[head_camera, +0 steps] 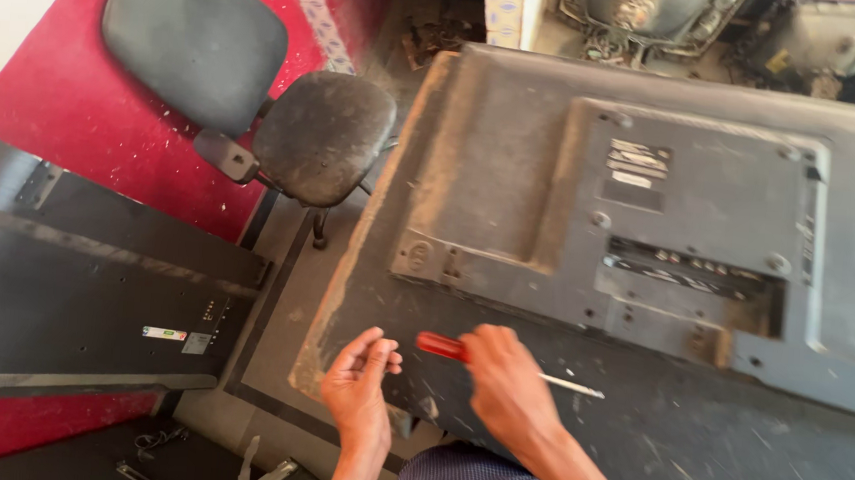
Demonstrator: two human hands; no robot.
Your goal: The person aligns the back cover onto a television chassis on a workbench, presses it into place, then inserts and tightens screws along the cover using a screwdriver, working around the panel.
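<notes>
1. We see the right hand (508, 386) low in the centre of the frame, closed around a screwdriver (499, 363). Its red handle sticks out to the left of the fist and the thin metal shaft runs to the right.
2. The screwdriver lies almost flat just above the dusty back of a large flat television (668, 247), near that set's lower edge (whether the tip touches the surface we cannot tell).
3. The left hand (362, 381) sits just beside the right one, to its left, at the lower left corner of the television. It holds nothing that we can see; its fingers are loosely curled and close together.
4. The television fills the right half of the frame, its rear cover facing up.
5. In the upper left stands a worn black office chair (256, 108) on a red carpet (77, 95).
6. At the left edge lies another dark flat panel (73, 285), well apart from both hands.
</notes>
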